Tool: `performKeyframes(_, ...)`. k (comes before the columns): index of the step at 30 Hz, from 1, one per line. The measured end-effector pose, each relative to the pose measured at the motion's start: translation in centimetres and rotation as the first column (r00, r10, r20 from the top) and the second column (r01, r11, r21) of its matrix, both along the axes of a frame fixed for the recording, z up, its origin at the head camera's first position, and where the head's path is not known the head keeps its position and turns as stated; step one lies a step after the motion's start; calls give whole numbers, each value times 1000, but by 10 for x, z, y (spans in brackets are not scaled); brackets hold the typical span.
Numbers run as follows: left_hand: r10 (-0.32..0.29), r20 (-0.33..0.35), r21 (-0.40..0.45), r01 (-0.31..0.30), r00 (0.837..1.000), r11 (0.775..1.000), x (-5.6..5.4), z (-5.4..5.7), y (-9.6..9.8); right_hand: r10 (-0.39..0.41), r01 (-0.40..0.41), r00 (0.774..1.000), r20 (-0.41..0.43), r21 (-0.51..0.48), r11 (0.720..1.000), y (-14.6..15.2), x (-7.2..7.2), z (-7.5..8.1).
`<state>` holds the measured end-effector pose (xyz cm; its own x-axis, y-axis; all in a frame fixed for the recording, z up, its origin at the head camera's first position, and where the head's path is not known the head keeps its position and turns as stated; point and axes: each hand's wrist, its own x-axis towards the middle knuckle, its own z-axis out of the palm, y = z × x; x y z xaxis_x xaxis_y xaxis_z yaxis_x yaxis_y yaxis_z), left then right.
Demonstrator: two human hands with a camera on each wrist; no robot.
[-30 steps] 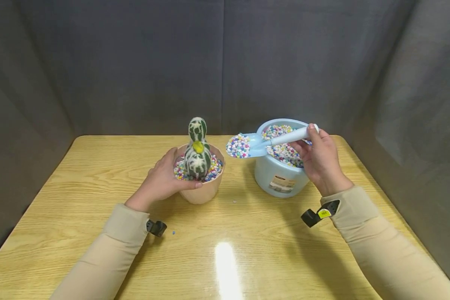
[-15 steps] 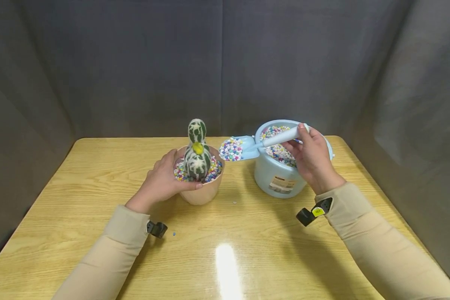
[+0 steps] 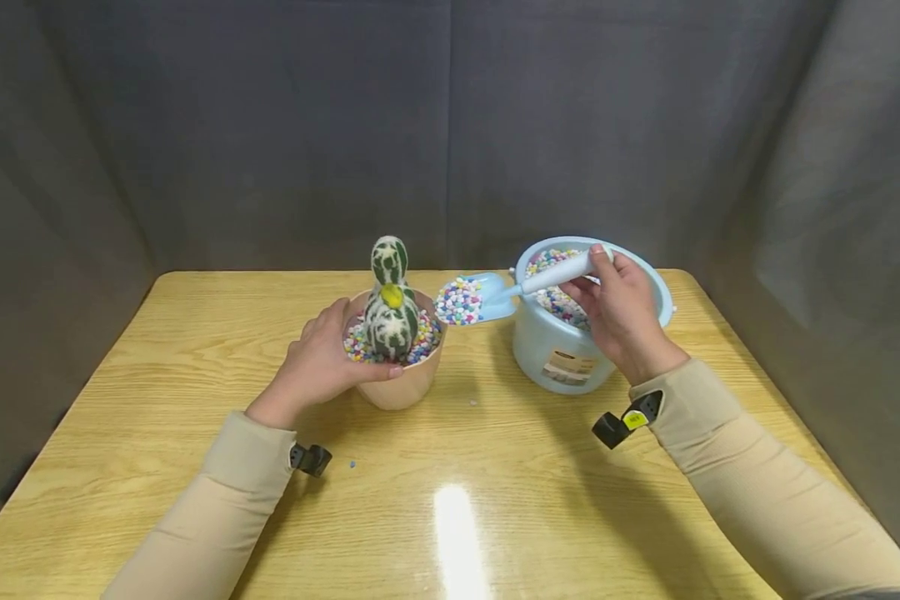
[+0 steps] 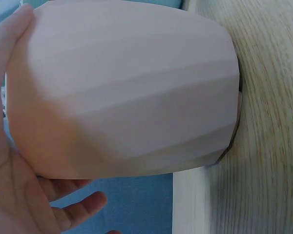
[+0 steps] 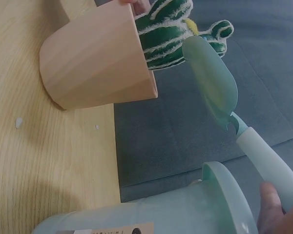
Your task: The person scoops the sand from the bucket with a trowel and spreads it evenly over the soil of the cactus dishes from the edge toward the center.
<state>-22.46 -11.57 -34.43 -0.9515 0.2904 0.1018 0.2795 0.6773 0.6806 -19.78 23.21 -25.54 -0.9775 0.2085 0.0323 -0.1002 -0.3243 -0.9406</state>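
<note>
My left hand (image 3: 315,367) grips the near-left side of a peach flower pot (image 3: 405,390), thumb along the front of its rim. Inside the pot a green-and-white cactus (image 3: 392,325) with a yellow flower stands upright among coloured pebbles. My right hand (image 3: 626,312) holds a light blue trowel (image 3: 558,272) by its handle. A heap of coloured pebbles (image 3: 459,302) lies on its blade, by the pot's right rim. In the right wrist view, the underside of the trowel (image 5: 212,73) shows beside the cactus. The left wrist view is mostly filled by the pot (image 4: 127,92).
A light blue bucket (image 3: 551,354) of coloured pebbles stands right of the pot, beneath the trowel handle. One pale pebble (image 3: 472,402) and one blue pebble (image 3: 352,464) lie loose on the wooden table (image 3: 390,533). Grey curtains (image 3: 307,142) enclose the back and sides.
My right hand has moved left with the loaded trowel, bringing its blade from the gap near the bucket to the pot's right rim. My left hand still holds the pot in place.
</note>
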Motion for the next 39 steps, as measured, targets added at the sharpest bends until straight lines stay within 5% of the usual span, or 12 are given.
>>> performKeyframes(32, -59, 11, -5, 59, 998, 998, 1, -2, -3, 35, -48, 996, 76, 174, 984, -3, -2, -2)
performKeyframes(39, -160, 37, 28, 159, 986, 987, -11, 2, -11, 35, -46, 997, 64, 180, 983, -5, -4, -2)
